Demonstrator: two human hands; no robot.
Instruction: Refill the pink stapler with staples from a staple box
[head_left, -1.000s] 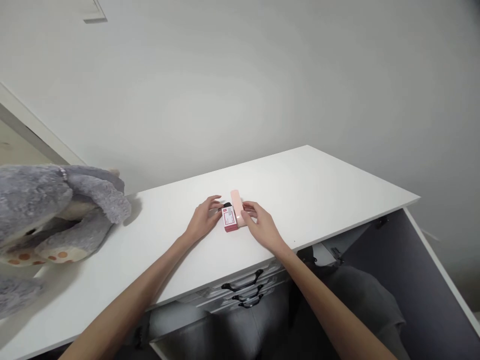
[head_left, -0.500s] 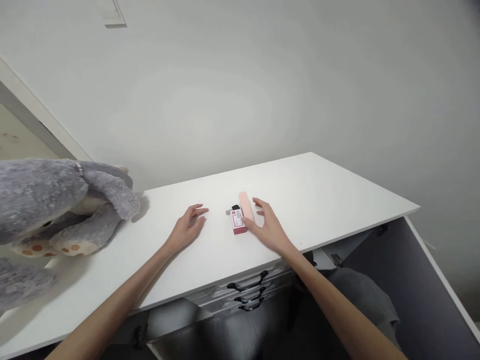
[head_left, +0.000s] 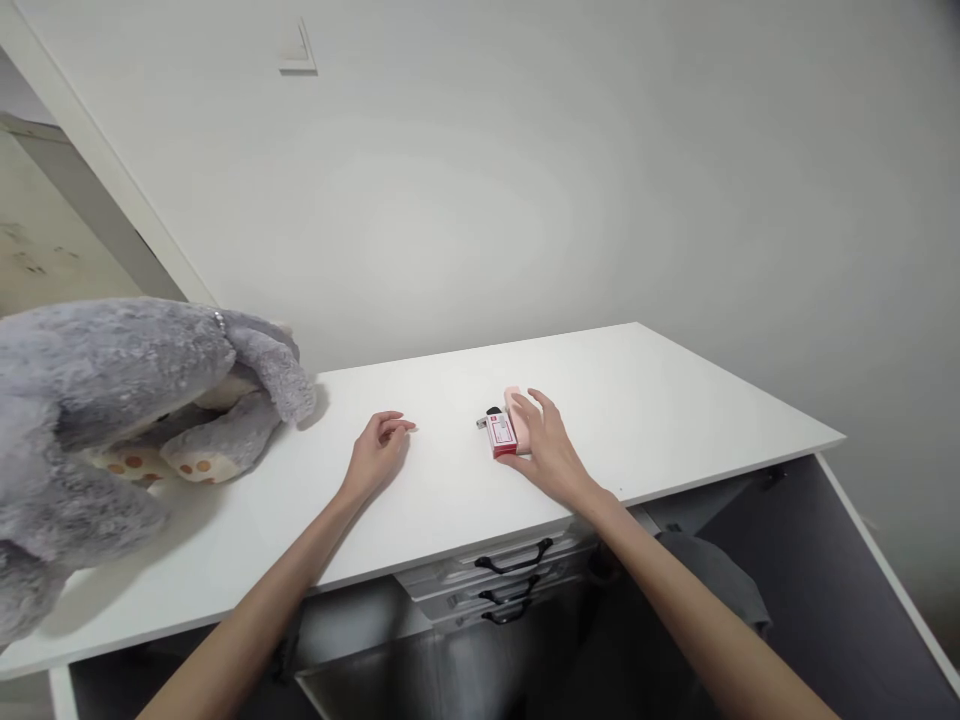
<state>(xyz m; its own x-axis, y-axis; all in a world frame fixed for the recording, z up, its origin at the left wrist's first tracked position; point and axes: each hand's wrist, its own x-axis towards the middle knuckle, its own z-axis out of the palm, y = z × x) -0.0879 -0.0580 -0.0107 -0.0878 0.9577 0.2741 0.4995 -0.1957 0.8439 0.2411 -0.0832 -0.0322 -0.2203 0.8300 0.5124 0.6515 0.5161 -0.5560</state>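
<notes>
My left hand (head_left: 377,452) rests low over the white tabletop, fingers curled and the thumb drawn close to the index finger. A tiny pale speck shows at the fingertips, too small to name. My right hand (head_left: 551,450) reaches over a long pink object with a narrow body (head_left: 523,432), one finger on its top and the other fingers spread. Its thumb lies at the front edge of a small red-and-white box (head_left: 501,432), which sits against the pink object's left side. Behind the box, a small black-and-silver item (head_left: 484,421) is partly hidden.
A large grey plush toy (head_left: 142,370) occupies the left of the white tabletop (head_left: 645,400). Below the front edge are drawers with black handles (head_left: 514,560) and a cabinet door standing open (head_left: 847,560). A wall rises behind, with a switch plate (head_left: 298,50).
The view has shifted slightly. My right index finger has come over the pink object, and the thumb has moved to the box's front edge. My left fingers have drawn closer together.
</notes>
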